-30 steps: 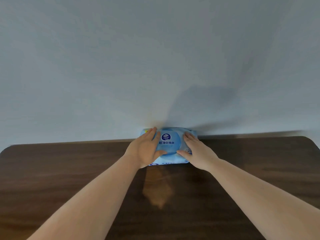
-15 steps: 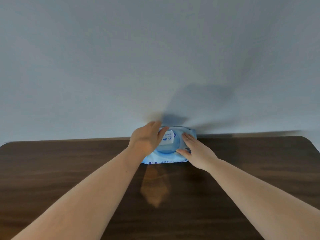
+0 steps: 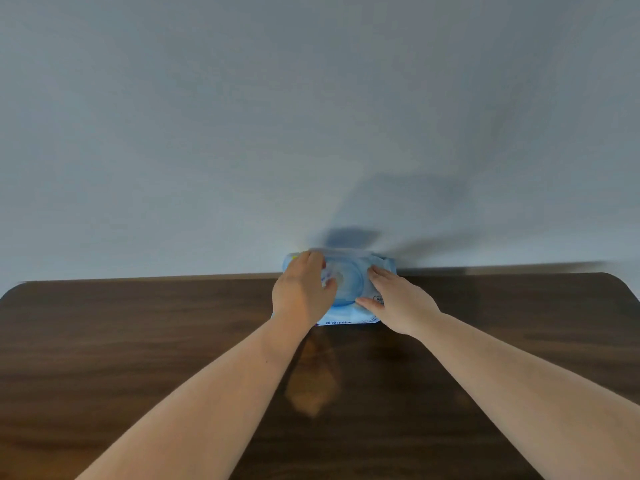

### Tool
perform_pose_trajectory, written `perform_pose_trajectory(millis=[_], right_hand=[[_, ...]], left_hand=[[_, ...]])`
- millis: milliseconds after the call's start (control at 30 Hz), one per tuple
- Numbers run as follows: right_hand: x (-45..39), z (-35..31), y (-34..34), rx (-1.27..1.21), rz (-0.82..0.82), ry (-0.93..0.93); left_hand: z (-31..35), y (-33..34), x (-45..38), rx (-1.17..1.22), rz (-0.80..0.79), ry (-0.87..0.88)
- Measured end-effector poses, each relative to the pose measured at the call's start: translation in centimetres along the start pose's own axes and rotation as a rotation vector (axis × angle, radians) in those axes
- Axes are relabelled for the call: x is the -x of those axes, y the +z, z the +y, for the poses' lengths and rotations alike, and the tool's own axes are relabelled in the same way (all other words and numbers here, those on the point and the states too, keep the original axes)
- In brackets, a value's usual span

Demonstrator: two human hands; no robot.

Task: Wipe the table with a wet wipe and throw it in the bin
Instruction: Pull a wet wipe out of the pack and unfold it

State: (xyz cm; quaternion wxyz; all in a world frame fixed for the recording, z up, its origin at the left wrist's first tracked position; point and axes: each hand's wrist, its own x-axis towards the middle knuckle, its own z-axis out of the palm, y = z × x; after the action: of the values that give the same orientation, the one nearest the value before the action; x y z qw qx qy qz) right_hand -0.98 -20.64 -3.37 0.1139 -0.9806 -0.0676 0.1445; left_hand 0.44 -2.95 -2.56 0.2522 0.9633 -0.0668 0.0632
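Head view shows one pale blue wet-wipe pack (image 3: 346,299), two bare hands and one dark table (image 3: 138,341), with a single lighter patch (image 3: 311,386) on the wood just in front of the pack. The soft, glossy pack lies at the table's far edge against the plain grey wall (image 3: 242,116), leaving wide bare wood to either side, out to the rounded corners. The right hand (image 3: 398,303) lies flat with fingers spread on the pack's right end, while the left hand (image 3: 301,292) curls over the left of its round lid area; its fingertips are blurred, so whether they pinch anything cannot be told.
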Motion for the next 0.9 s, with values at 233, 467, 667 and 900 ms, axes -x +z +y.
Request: perform_pose_trajectory(millis=[233, 467, 667, 900], right_hand=[[-0.3, -3.6, -0.4, 0.016, 0.204, -0.074], [-3.4, -5.9, 0.8, -0.114, 0.169, -0.009], [-3.6, -6.6, 1.0, -0.071, 0.180, -0.012], [-2.2, -6.7, -0.5, -0.470, 0.259, 0.083]], left_hand=[[-1.7, -2.1, -0.5, 0.376, -0.042, -0.304], [-2.8, -2.5, -0.3, 0.334, -0.076, -0.350], [-2.8, -2.9, -0.1, 0.301, -0.099, -0.371], [-2.9, -3.1, -0.2, 0.269, -0.115, -0.449]])
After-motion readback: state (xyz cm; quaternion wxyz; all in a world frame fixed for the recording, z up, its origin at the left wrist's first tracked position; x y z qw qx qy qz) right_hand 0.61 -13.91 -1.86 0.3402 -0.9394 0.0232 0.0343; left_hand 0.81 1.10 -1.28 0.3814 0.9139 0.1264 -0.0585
